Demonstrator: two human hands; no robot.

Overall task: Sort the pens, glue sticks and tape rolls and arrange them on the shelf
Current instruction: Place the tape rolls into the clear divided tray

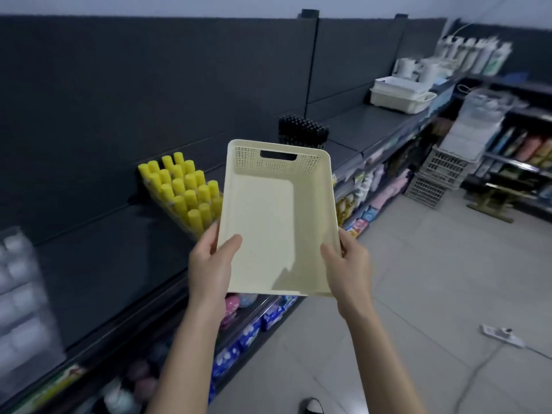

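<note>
Above the dark shelf point(98, 264), both hands grip an empty basket point(268, 222).

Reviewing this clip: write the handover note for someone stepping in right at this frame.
Left hand and right hand: both grip the near end of an empty cream plastic basket, held in the air beside the dark shelf.
On the shelf: yellow-capped glue sticks standing in a block; black pens grouped behind the basket; blurred clear containers at far left, contents unclear.
Done: apparently sorting, basket emptied.
Left: put the basket away.
</note>
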